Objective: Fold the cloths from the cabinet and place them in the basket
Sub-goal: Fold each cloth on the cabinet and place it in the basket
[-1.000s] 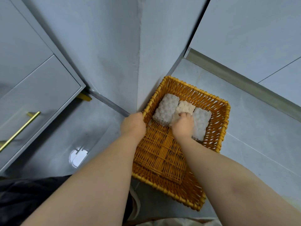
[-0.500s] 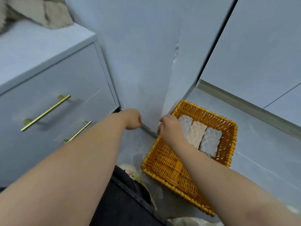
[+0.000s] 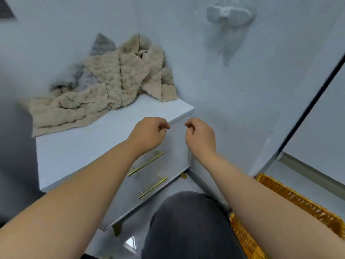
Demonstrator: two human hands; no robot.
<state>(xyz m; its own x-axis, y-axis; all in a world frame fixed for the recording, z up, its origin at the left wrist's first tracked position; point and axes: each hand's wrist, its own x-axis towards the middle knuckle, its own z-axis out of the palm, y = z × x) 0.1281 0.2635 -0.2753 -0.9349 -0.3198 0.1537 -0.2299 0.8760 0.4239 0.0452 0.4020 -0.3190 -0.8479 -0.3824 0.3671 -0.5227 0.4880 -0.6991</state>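
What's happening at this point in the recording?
A person's left hand and right hand hover in front of the white cabinet, loosely curled and holding nothing. A crumpled pile of beige and grey cloths lies unfolded on its top. The wicker basket sits on the floor at the right; its contents are out of sight.

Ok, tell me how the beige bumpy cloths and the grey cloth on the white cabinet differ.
Colour: the beige bumpy cloths are sandy, the grey cloth darker. Place: the beige cloths lie on top and in front; the grey cloth is mostly buried behind them, one corner poking up by the wall. Both lie crumpled and unfolded on the white cabinet.
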